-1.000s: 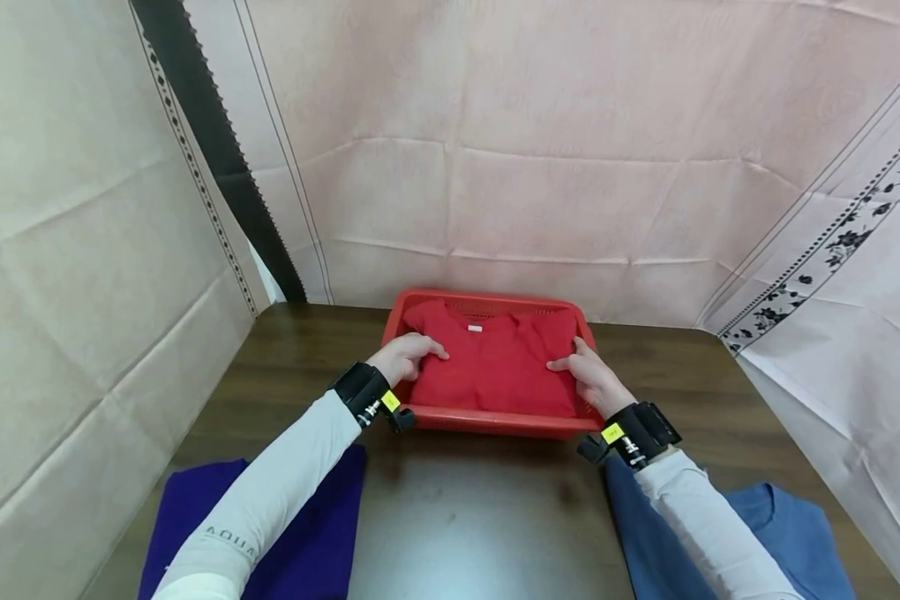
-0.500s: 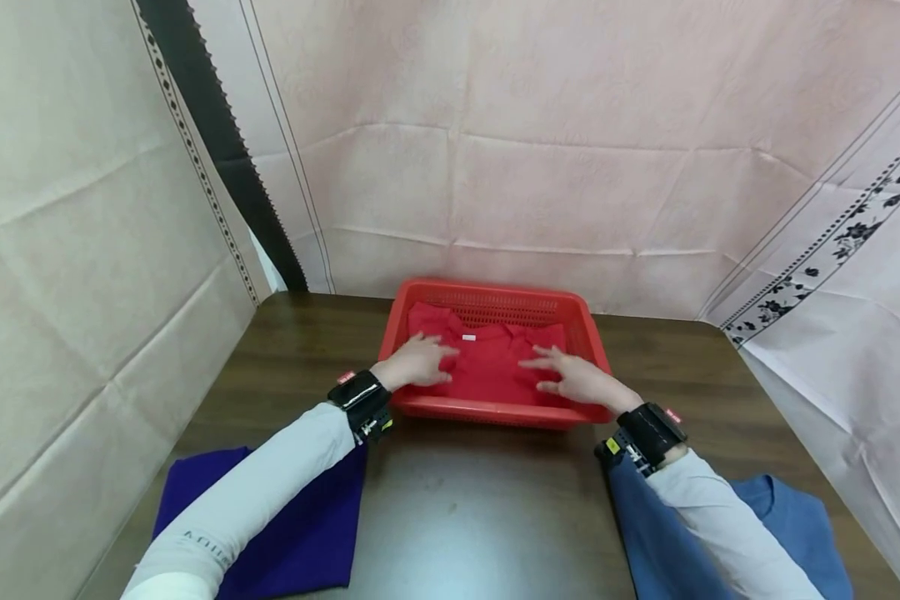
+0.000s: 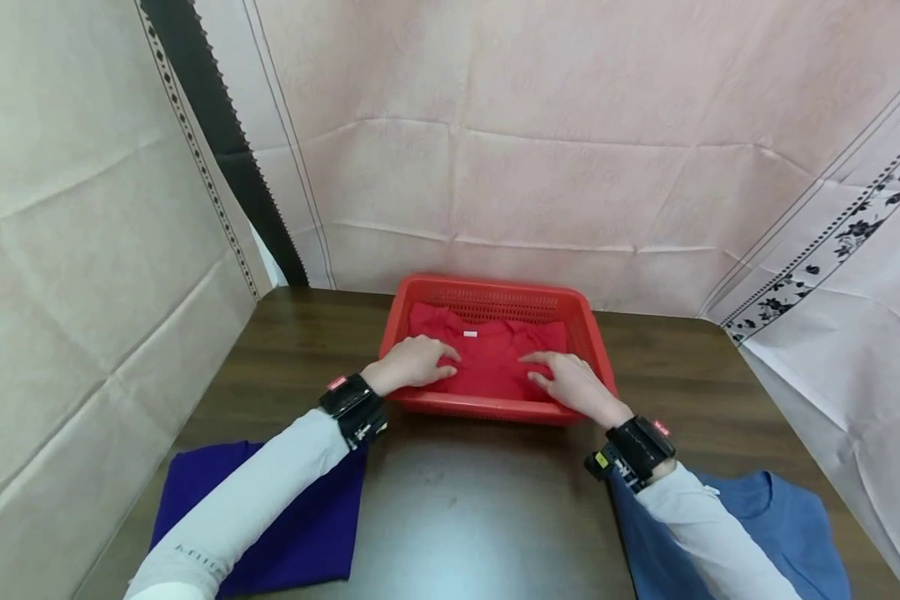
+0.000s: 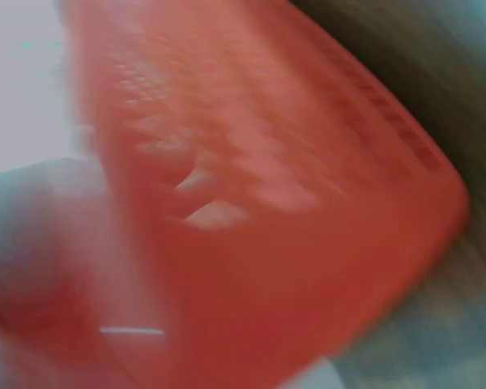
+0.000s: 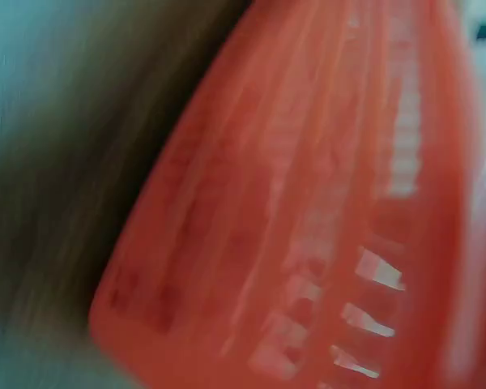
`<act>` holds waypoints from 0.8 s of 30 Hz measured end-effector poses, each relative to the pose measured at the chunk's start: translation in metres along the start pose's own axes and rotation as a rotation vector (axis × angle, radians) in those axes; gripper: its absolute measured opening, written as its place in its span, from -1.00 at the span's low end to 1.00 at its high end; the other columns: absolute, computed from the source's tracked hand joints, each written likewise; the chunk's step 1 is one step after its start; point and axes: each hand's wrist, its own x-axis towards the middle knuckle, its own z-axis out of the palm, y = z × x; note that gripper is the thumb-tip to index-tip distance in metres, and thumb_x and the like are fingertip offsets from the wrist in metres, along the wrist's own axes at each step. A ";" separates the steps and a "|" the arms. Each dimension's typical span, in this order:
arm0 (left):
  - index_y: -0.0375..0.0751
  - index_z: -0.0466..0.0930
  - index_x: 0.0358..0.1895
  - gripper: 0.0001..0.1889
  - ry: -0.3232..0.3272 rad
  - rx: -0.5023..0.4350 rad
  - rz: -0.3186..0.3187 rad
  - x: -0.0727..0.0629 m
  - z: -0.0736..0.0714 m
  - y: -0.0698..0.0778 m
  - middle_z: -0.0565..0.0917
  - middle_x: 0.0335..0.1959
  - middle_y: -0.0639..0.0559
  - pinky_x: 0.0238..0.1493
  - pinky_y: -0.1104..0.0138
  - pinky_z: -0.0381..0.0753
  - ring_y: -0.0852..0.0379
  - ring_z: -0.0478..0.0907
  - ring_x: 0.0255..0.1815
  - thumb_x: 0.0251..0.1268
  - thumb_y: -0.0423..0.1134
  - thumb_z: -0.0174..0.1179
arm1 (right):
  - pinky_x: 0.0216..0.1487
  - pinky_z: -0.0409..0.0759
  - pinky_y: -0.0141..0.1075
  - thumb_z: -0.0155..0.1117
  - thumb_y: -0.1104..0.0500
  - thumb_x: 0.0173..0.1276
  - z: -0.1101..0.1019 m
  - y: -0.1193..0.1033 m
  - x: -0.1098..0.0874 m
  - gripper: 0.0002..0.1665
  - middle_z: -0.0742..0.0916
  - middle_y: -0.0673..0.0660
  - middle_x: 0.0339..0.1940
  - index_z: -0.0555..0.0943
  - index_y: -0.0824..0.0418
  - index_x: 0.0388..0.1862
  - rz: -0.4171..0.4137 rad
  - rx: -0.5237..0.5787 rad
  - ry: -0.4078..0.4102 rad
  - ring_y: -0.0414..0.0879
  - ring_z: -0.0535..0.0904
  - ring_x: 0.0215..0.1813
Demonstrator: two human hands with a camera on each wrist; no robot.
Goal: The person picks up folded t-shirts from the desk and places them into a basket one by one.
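Observation:
A folded red shirt (image 3: 487,358) with a small white neck label lies inside a red plastic basket (image 3: 487,409). Over the shirt's left part is my left hand (image 3: 414,363), its fingers loosely bent and holding nothing that I can see. On the opposite side, my right hand (image 3: 576,385) reaches over the basket's right front, fingers relaxed above the cloth. Whether the fingertips touch the shirt is unclear. In both wrist views, the slotted basket wall (image 4: 267,275) fills much of the picture, blurred; the right wrist view shows its side (image 5: 227,243).
A folded purple garment (image 3: 307,525) lies at the front left of the brown table (image 3: 465,517), partly under my left arm. At the front right is a folded blue shirt (image 3: 780,517), partly beneath my right arm. Hanging pale cloth (image 3: 540,192) stands behind the basket.
Both hands have let go of the red shirt's sides and come inward over it. The shirt now sits lower in the basket, and more of the back wall shows.

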 end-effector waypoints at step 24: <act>-0.11 0.72 -0.26 -0.94 0.668 0.109 -0.545 -0.287 0.063 -0.107 0.72 -0.36 -0.16 -0.70 -0.07 0.42 -0.27 0.59 -0.54 0.32 -0.22 0.35 | -0.34 0.57 -0.38 0.28 -0.11 0.48 0.140 -0.168 -0.039 -0.69 0.67 -0.11 -0.29 0.80 0.03 -0.08 -0.317 -0.036 0.097 -0.20 0.60 -0.22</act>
